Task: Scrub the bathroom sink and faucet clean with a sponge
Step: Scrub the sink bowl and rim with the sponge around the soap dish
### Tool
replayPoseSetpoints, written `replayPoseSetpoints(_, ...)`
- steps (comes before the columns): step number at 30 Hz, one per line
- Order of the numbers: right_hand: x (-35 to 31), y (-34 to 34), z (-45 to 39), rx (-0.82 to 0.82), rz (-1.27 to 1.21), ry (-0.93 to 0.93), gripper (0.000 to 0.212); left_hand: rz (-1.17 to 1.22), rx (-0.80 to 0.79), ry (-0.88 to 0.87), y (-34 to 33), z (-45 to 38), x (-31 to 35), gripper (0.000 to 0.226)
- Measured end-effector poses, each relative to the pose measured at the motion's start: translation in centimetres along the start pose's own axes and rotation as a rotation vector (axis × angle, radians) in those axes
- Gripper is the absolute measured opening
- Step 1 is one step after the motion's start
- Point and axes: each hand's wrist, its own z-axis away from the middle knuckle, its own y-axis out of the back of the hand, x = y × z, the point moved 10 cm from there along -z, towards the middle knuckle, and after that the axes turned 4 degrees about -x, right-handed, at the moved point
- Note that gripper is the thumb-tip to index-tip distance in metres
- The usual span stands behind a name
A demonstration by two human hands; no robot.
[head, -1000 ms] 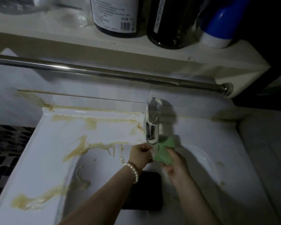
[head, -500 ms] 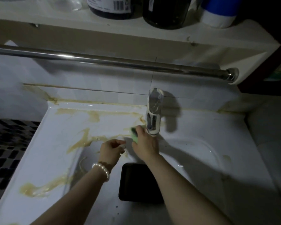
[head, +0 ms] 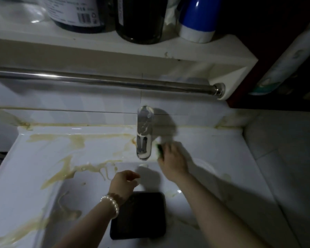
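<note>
A white sink (head: 43, 158) streaked with brown grime fills the lower part of the head view. A chrome faucet (head: 144, 133) stands at its back middle. My right hand (head: 174, 160) grips a green sponge (head: 159, 149), of which only a sliver shows, against the faucet's right side near the base. The hand is blurred. My left hand (head: 123, 181), with a pearl bracelet on its wrist, hovers over the basin in front of the spout, fingers loosely curled and holding nothing.
A dark square object (head: 138, 215) lies in the basin bottom. A steel rail (head: 106, 81) runs across the wall above the faucet. The shelf (head: 213, 54) overhead carries dark bottles (head: 138, 18) and a blue-and-white bottle (head: 197, 17).
My right hand has carried the sponge from the faucet's left side round to its right side. My left hand let go of the sponge earlier and has shifted right, in front of the spout.
</note>
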Motion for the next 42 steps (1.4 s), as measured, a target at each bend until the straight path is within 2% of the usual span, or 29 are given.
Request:
replayPoseSetpoints(2, 0.2, 0.8, -0.6, -0.020, -0.004, 0.165, 0.030, -0.063, -0.013, -0.014, -0.7, -0.2, 0.2, 0.012)
replayPoseSetpoints(3, 2.5, 2.1, -1.6, 0.034, 0.019, 0.141, 0.030, -0.084, -0.013, -0.023, -0.9, -0.4, 0.2, 0.012)
replayPoseSetpoints(5, 9.7, 4.9, -3.2, 0.162, 0.095, -0.104, 0.030, -0.111, -0.007, -0.029, -1.0, -0.4, -0.2, 0.012)
replayPoseSetpoints(7, 17.8, 7.5, -2.8, 0.266, 0.040, -0.500, 0.037, -0.124, 0.009, -0.026, -1.2, -0.5, -0.7, 0.013)
replayPoseSetpoints(9, 21.2, 7.2, -2.2, 0.288, -0.136, -0.792, 0.047, -0.128, 0.026, -0.027, -1.3, -0.7, -1.1, 0.014)
replayPoseSetpoints(10, 20.3, 7.1, -2.4, 0.272, -0.134, -0.853, 0.048, -0.134, 0.028, -0.028, -1.4, -0.6, -1.1, 0.015)
replayPoseSetpoints(11, 18.5, 7.1, -3.1, 0.269, -0.143, -0.823, 0.047, -0.142, 0.028, -0.027, -1.6, -0.7, -1.1, 0.017)
replayPoseSetpoints(12, 15.5, 6.6, -4.6, 0.261, -0.160, -0.652, 0.044, -0.146, 0.030, -0.026, -1.8, -0.8, -1.1, 0.019)
replayPoseSetpoints(14, 7.2, 4.7, -5.6, 0.151, -0.047, -0.122, 0.037, -0.139, 0.023, -0.016, -2.3, -0.8, -1.1, 0.020)
replayPoseSetpoints(15, 5.4, 3.9, -5.2, 0.092, 0.021, 0.047, 0.035, -0.138, 0.015, -0.016, -2.5, -0.7, -1.0, 0.019)
replayPoseSetpoints(16, 6.2, 4.2, -5.4, 0.099, 0.028, 0.075, 0.034, -0.136, 0.009, -0.018, -2.6, -0.7, -1.0, 0.017)
replayPoseSetpoints(17, 9.2, 5.4, -5.7, 0.172, 0.010, -0.061, 0.032, -0.135, 0.010, -0.021, -2.5, -0.7, -1.1, 0.015)
replayPoseSetpoints(18, 13.2, 7.3, -5.3, 0.294, -0.018, -0.324, 0.031, -0.132, 0.018, -0.023, -2.2, -0.7, -1.1, 0.014)
replayPoseSetpoints(19, 16.3, 8.0, -4.2, 0.321, -0.076, -0.568, 0.030, -0.128, 0.035, -0.022, -1.8, -0.6, -1.2, 0.013)
replayPoseSetpoints(20, 16.6, 7.9, -3.9, 0.326, -0.123, -0.653, 0.029, -0.122, 0.056, -0.016, -1.5, -0.6, -1.4, 0.013)
replayPoseSetpoints(21, 14.6, 7.8, -4.6, 0.300, -0.102, -0.544, 0.029, -0.121, 0.063, -0.005, -1.3, -0.6, -1.6, 0.012)
replayPoseSetpoints(23, 8.5, 5.4, -5.2, 0.164, -0.059, -0.094, 0.032, -0.121, 0.046, 0.007, -1.8, -0.4, -1.8, 0.013)
replayPoseSetpoints(24, 7.4, 5.0, -4.9, 0.135, -0.051, 0.045, 0.033, -0.129, 0.029, 0.001, -2.2, -0.3, -1.9, 0.013)
replayPoseSetpoints(25, 8.8, 5.9, -5.1, 0.157, -0.107, 0.019, 0.033, -0.135, 0.019, -0.004, -2.7, -0.3, -1.9, 0.013)
replayPoseSetpoints(27, 14.9, 8.1, -4.8, 0.272, -0.068, -0.403, 0.035, -0.134, 0.031, -0.008, -2.8, -0.1, -2.0, 0.012)
replayPoseSetpoints(28, 15.2, 8.2, -4.2, 0.274, -0.068, -0.508, 0.036, -0.129, 0.056, -0.005, -2.6, -0.1, -2.1, 0.012)
replayPoseSetpoints(29, 13.3, 7.6, -4.6, 0.256, -0.110, -0.405, 0.036, -0.132, 0.081, 0.005, -2.2, -0.2, -2.3, 0.011)
replayPoseSetpoints(31, 6.1, 4.6, -4.2, 0.080, -0.061, 0.023, 0.034, -0.178, 0.133, 0.030, -1.5, -0.1, -2.7, 0.011)
replayPoseSetpoints(32, 4.6, 4.2, -3.6, 0.054, -0.080, 0.145, 0.033, -0.222, 0.162, 0.037, -1.0, -0.1, -2.9, 0.013)
replayPoseSetpoints(33, 5.2, 4.9, -3.8, 0.095, -0.099, 0.115, 0.032, -0.276, 0.192, 0.044, -0.4, -0.1, -3.1, 0.015)
replayPoseSetpoints(35, 9.7, 5.9, -3.8, 0.185, -0.067, -0.283, 0.033, -0.398, 0.242, 0.088, 0.9, 0.1, -4.2, 0.025)
replayPoseSetpoints(36, 9.0, 5.5, -3.2, 0.168, -0.071, -0.344, 0.034, -0.453, 0.246, 0.134, 1.3, 0.2, -4.9, 0.032)
replayPoseSetpoints(40, -4.0, 1.2, -0.4, 0.023, -0.063, 0.317, 0.034, -0.525, 0.174, 0.318, 1.8, 0.7, -8.8, 0.052)
replayPoseSetpoints(42, -2.6, 0.7, -1.0, 0.004, -0.138, 0.130, 0.036, -0.523, 0.133, 0.349, 1.4, 1.4, -10.2, 0.055)
